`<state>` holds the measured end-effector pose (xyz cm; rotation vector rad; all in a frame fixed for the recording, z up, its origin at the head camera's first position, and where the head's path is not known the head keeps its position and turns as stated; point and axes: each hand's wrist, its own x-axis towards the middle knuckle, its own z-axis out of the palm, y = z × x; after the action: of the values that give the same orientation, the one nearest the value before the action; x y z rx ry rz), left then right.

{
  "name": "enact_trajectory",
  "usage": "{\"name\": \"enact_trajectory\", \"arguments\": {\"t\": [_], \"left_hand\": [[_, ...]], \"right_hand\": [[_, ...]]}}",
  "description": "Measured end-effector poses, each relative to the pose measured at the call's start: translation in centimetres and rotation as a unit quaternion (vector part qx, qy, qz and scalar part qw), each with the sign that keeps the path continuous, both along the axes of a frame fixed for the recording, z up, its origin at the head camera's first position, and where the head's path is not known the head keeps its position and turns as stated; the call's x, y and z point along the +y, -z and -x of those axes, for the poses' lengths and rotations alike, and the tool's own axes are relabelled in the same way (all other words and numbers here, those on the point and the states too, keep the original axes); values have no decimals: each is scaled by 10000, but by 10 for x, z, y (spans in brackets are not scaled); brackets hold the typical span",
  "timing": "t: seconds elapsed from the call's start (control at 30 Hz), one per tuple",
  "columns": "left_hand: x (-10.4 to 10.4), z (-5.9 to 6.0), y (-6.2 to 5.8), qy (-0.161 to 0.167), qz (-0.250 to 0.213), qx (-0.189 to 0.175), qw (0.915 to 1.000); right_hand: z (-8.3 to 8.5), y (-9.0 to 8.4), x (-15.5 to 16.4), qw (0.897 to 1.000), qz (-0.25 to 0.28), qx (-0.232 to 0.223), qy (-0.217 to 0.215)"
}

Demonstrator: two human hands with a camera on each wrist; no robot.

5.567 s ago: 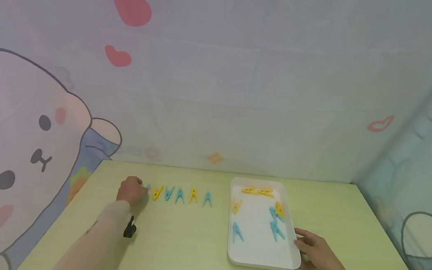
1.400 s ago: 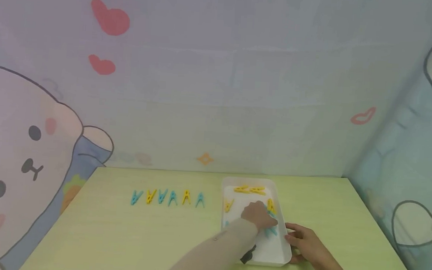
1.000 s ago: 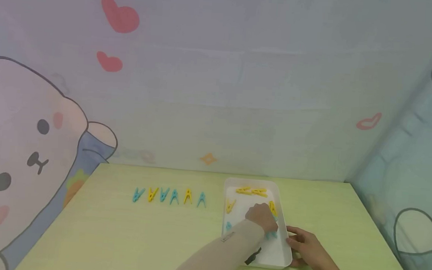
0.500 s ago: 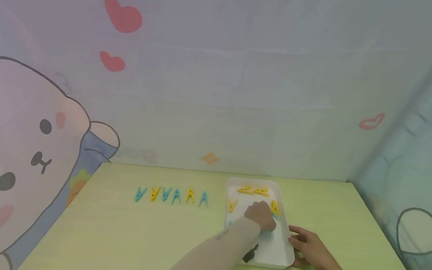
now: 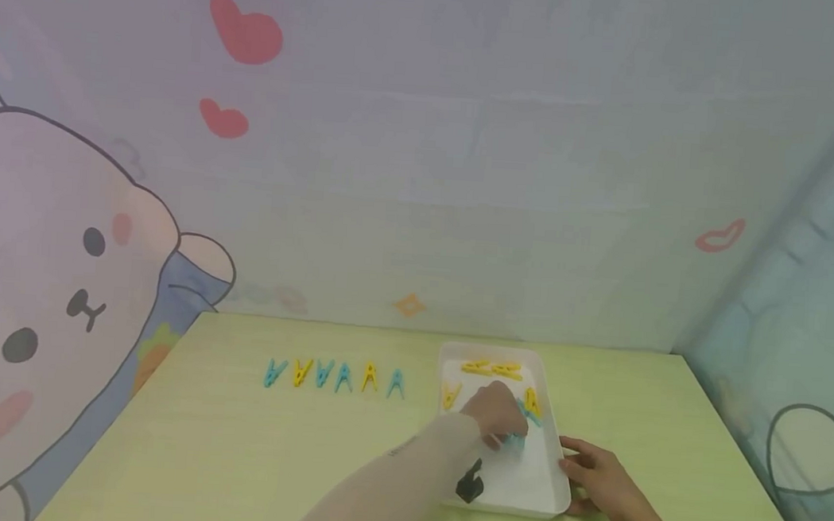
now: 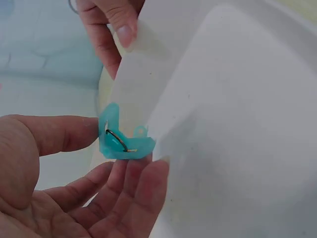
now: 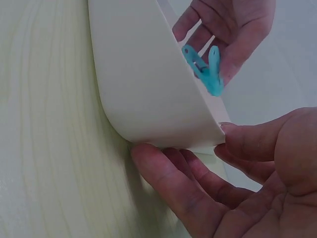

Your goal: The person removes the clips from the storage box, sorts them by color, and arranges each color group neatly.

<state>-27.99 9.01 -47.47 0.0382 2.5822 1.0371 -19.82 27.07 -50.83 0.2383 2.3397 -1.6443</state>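
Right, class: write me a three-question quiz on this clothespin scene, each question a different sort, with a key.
1. True or false: the left hand pinches a blue clothespin over the white tray.
2. Multiple choice: the right hand is on the tray's
A. far rim
B. near right corner
C. left wall
3. Fill in: the row of clothespins on the table holds ___ pins.

Key:
1. True; thumb and fingers grip it.
2. B; the wrist view shows the thumb on the rim and the fingers under the corner.
3. Six: four blue, two yellow.
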Motion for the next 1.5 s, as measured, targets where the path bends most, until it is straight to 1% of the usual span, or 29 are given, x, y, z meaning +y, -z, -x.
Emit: {"name": "enact_trajectory", "arguments": {"t": [0.1,0.2,0.27,0.33,0.43,0.6,0.77,0.83,0.93,1.07,1.27,1.5], "left_hand": [[-9,4,-3,-10,-431,-44,9991],[-21,2,-11,144,-967,-83,9952],[-30,-2,-18,311,-1390,-133,9897],[-39,-5,-21,467,-1795,-221,9824],[-49,-6,-20,634,-2160,-323,9738],[-65,-2,-13,729,-2605,-524,9613],[-83,6,-10,899,-3052,-823,9444],[-91,8,-10,941,-3186,-913,9388],[-107,10,-10,952,-3322,-993,9331],[-133,14,-8,879,-3395,-1010,9310],[-173,18,-3,605,-3547,-1040,9272],[-210,15,3,399,-3598,-1054,9262]], "right_hand": [[3,0,-1,10000,-15,43,10],[5,1,0,9999,2,104,-41],[5,3,1,9999,11,119,-69],[5,4,2,9999,-11,92,-57],[7,7,1,10000,-65,-35,39],[8,7,-2,9994,-228,-204,174],[8,4,-1,9991,-303,-245,145],[7,3,-1,9991,-308,-261,149],[7,3,-1,9993,-285,-222,109],[7,3,-3,9996,-240,-159,50],[6,2,-4,9995,-210,-219,53],[6,1,-4,9995,-260,-197,49]]}}
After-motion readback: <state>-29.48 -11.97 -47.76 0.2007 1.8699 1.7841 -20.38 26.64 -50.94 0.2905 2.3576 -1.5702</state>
